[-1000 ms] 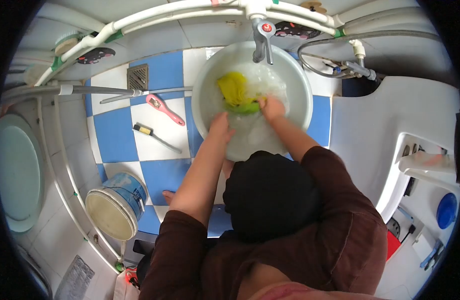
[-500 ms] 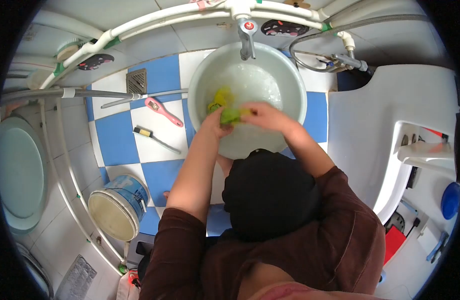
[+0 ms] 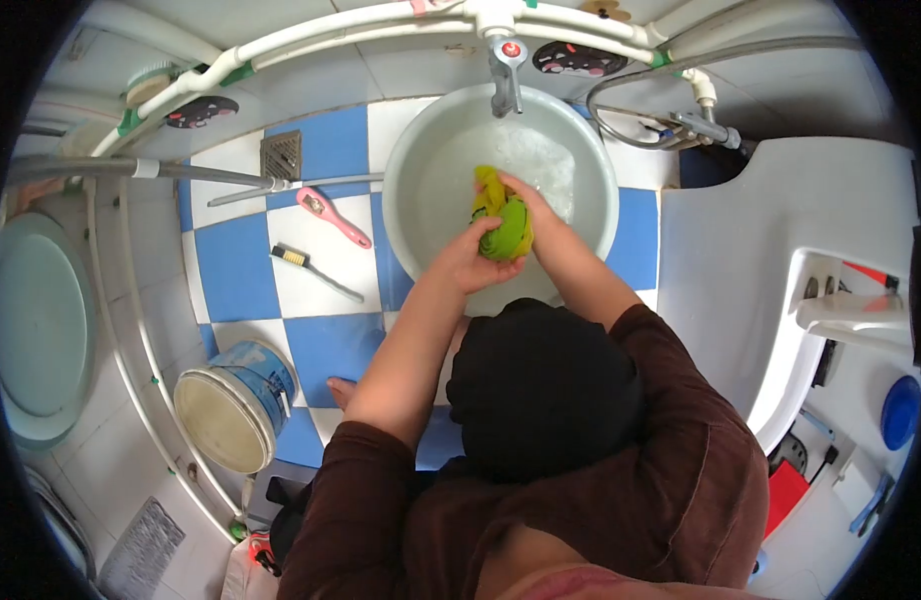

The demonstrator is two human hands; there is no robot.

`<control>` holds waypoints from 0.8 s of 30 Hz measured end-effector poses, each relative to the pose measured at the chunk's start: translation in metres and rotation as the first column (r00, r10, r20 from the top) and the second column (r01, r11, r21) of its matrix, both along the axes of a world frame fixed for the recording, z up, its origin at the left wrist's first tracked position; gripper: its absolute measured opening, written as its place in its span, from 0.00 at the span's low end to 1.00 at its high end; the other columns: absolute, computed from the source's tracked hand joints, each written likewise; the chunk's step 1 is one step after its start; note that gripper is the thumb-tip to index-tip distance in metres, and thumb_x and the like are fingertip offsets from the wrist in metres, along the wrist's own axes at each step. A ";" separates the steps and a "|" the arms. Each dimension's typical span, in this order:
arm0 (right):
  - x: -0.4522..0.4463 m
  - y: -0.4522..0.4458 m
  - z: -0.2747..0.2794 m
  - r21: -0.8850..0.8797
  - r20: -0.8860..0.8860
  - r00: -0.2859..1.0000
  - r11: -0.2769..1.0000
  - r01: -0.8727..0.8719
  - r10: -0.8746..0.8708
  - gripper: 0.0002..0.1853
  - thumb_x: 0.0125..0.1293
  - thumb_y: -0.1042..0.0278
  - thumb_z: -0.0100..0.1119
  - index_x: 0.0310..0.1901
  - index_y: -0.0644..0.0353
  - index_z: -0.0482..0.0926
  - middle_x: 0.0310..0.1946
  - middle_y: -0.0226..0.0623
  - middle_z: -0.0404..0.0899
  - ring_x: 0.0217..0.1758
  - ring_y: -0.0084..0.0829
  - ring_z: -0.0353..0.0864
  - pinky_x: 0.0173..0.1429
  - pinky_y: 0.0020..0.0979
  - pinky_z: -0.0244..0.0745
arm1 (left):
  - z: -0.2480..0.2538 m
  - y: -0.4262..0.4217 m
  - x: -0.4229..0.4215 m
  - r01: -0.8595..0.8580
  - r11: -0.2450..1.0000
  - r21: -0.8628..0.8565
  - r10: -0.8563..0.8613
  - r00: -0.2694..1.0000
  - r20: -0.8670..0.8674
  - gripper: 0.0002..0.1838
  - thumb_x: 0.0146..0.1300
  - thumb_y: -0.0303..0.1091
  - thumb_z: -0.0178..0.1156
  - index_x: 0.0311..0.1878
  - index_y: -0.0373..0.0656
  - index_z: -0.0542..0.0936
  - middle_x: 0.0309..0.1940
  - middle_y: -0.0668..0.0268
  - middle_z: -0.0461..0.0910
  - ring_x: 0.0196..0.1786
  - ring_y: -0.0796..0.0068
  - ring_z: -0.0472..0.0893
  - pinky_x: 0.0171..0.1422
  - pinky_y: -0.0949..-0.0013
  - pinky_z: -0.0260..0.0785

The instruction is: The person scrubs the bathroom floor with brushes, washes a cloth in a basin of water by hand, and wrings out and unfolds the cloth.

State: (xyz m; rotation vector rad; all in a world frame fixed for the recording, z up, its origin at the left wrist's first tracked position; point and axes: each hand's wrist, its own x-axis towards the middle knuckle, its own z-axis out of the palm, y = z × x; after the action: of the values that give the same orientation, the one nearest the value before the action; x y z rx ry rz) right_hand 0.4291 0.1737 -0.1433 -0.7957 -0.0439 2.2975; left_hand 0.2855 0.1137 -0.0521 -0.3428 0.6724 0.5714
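Note:
A bunched yellow-and-green cloth (image 3: 506,228) with some dark marks is between my two hands, above the large pale basin (image 3: 401,225). My left hand (image 3: 478,260) grips it from below and the left, with the thumb over the green part. On the other side, my right hand (image 3: 529,200) is wrapped against its right edge, and its fingertips are partly hidden by the cloth. Cloudy, sudsy water (image 3: 551,160) lies in the basin under them. The metal tap (image 3: 505,75) stands over the basin's far rim.
On the tiled floor left of the basin lie a pink-handled brush (image 3: 333,217) and a grey-handled brush (image 3: 316,272). A bucket (image 3: 231,405) stands lower left. A floor drain (image 3: 282,156) is near the wall, and a white ceramic fixture (image 3: 721,260) fills the right side.
Both hands and the cloth have moved right and closer together. The cloth was spread and blurred in the basin; now it is gathered into a bundle. The view has shifted slightly.

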 end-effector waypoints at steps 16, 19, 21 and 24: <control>-0.022 0.004 0.094 0.771 0.562 0.655 0.607 -0.193 -0.505 0.14 0.64 0.70 0.51 0.51 0.58 0.69 0.53 0.36 0.69 0.47 0.22 0.71 0.52 0.27 0.68 | 0.005 0.010 -0.029 -0.260 0.963 0.077 0.260 0.966 0.010 0.21 0.60 0.46 0.55 0.49 0.42 0.68 0.34 0.65 0.72 0.32 0.75 0.72 0.32 0.75 0.68; -0.024 0.006 0.080 0.397 0.153 0.988 0.917 -0.027 -0.037 0.21 0.63 0.63 0.52 0.56 0.57 0.65 0.59 0.41 0.64 0.57 0.33 0.68 0.60 0.33 0.64 | 0.027 0.014 -0.023 -0.331 0.936 -0.118 0.351 0.897 0.270 0.22 0.58 0.46 0.57 0.48 0.42 0.67 0.30 0.67 0.69 0.27 0.80 0.69 0.25 0.81 0.63; -0.038 0.007 0.080 0.183 -0.286 0.956 0.983 -0.008 0.061 0.24 0.62 0.59 0.53 0.58 0.56 0.64 0.57 0.43 0.66 0.56 0.37 0.71 0.61 0.37 0.67 | 0.030 0.011 -0.011 -0.359 0.914 -0.189 0.406 0.809 0.426 0.22 0.57 0.46 0.58 0.48 0.42 0.67 0.28 0.69 0.68 0.26 0.82 0.67 0.22 0.83 0.59; -0.037 0.018 0.074 0.395 -0.039 0.996 0.917 -0.058 0.080 0.22 0.63 0.60 0.52 0.57 0.57 0.64 0.48 0.41 0.72 0.49 0.33 0.74 0.54 0.34 0.71 | 0.022 0.004 -0.008 -0.332 0.934 -0.128 0.355 0.841 0.409 0.19 0.58 0.46 0.57 0.46 0.44 0.67 0.28 0.70 0.67 0.24 0.83 0.65 0.20 0.84 0.56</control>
State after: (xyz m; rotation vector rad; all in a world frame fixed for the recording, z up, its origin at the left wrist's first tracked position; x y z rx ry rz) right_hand 0.3923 0.1915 -0.0688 -0.5271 -0.5027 2.2677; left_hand 0.2780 0.1175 -0.0304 -0.6260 0.1962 0.7923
